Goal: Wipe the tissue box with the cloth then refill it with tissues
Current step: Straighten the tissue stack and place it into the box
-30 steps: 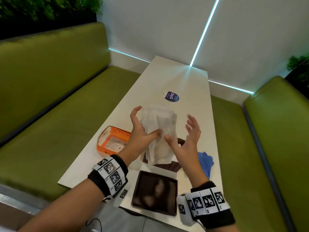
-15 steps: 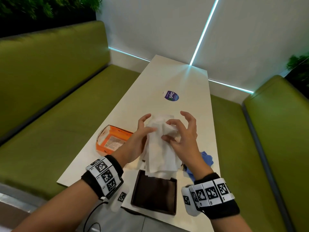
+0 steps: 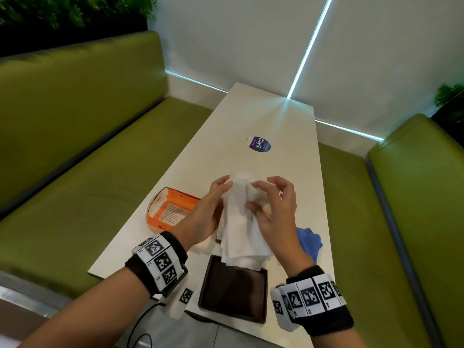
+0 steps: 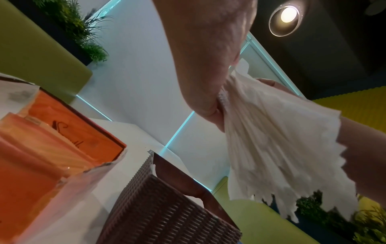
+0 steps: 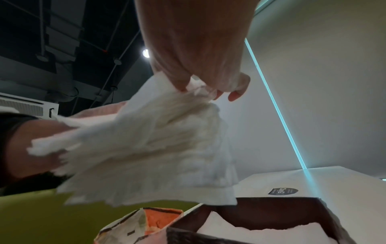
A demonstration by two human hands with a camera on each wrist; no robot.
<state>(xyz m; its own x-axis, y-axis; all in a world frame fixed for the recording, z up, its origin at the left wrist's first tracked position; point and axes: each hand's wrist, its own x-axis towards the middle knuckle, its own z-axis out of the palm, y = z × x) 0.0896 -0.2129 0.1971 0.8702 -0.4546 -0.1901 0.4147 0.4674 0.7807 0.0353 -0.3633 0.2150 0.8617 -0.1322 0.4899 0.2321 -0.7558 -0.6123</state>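
Note:
A bundle of white tissues (image 3: 241,229) hangs upright above the table, held from both sides. My left hand (image 3: 221,197) grips its left edge and my right hand (image 3: 261,197) pinches its crumpled top between thumb and fingers. In the right wrist view the right hand (image 5: 198,89) bunches the tissues (image 5: 146,148) just above the brown tissue box (image 5: 261,209), which has white tissue inside. The left wrist view shows the box's woven side (image 4: 167,211) below the tissues (image 4: 282,156). In the head view the box is almost hidden behind the tissues. The blue cloth (image 3: 308,242) lies to the right.
A dark brown lid (image 3: 233,290) lies flat near the table's front edge. An opened orange tissue pack (image 3: 170,209) sits at the left edge. A round purple sticker (image 3: 258,144) is farther up the white table (image 3: 251,109). Green benches flank both sides.
The right hand, spread open beside the tissues a second ago, has closed onto their top. Both hands have brought the bundle lower and nearer, over the box.

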